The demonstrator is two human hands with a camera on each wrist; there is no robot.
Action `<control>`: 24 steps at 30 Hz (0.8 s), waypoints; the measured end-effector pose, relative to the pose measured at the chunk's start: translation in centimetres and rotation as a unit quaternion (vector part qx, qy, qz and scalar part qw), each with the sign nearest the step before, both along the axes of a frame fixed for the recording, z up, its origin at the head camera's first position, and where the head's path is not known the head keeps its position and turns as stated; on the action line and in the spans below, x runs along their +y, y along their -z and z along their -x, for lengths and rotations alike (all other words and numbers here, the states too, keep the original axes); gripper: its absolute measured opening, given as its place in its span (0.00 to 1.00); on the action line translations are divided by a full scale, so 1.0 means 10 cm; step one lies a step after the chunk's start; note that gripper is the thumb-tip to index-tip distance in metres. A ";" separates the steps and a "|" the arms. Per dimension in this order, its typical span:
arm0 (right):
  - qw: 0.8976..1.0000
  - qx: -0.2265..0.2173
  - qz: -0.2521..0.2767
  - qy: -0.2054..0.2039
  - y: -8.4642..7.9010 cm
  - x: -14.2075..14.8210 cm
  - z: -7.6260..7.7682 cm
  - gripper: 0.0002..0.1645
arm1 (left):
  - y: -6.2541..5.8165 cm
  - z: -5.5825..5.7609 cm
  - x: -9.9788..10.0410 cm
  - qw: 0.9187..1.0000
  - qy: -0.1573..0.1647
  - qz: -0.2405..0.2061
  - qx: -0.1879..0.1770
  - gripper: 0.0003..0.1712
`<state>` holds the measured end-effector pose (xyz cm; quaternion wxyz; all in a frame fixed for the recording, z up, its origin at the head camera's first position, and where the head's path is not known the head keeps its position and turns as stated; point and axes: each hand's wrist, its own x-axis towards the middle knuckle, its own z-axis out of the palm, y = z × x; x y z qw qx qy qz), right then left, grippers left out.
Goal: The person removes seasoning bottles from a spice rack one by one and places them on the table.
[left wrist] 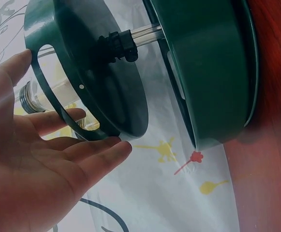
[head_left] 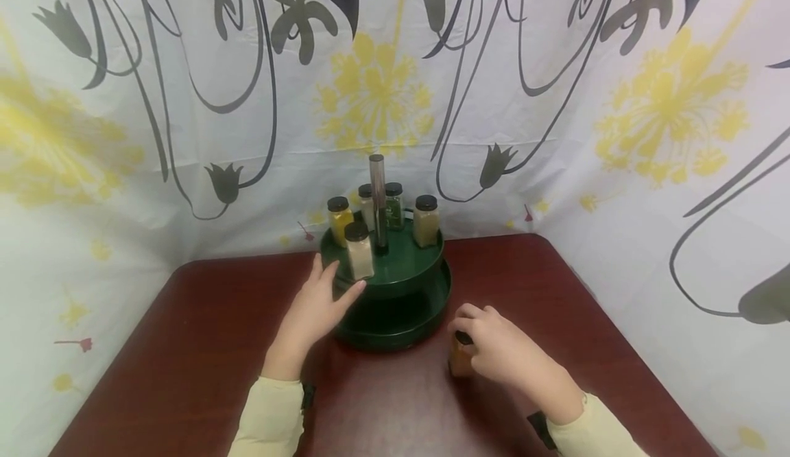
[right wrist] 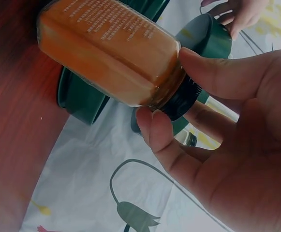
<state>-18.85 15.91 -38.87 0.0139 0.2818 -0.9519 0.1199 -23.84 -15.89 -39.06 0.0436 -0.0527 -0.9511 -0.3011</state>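
A two-tier green spice rack stands on the table, several black-lidded spice jars on its upper tier. My left hand is at the rack's left side, fingers spread. In the left wrist view its fingertips touch the slotted rim of the upper tier, near a jar of pale powder. To the right of the rack, my right hand pinches a jar of orange-brown spice between thumb and fingers around its black lid. Printed text shows on that jar's side.
A metal post rises from the rack's middle. Around it stand a yellow spice jar, a green herb jar and a beige powder jar. Patterned cloth hangs behind and beside the dark red table.
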 end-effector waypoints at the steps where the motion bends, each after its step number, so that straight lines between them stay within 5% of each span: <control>1: 1.000 0.002 -0.001 -0.003 0.01 0.00 0.00 0.19 | 0.00 0.00 0.00 1.000 0.000 0.000 -0.001 0.56; 24: 0.998 0.038 -0.055 -0.002 0.02 -0.03 -0.01 0.16 | 0.01 -0.11 0.17 0.999 -0.014 0.046 0.019 0.56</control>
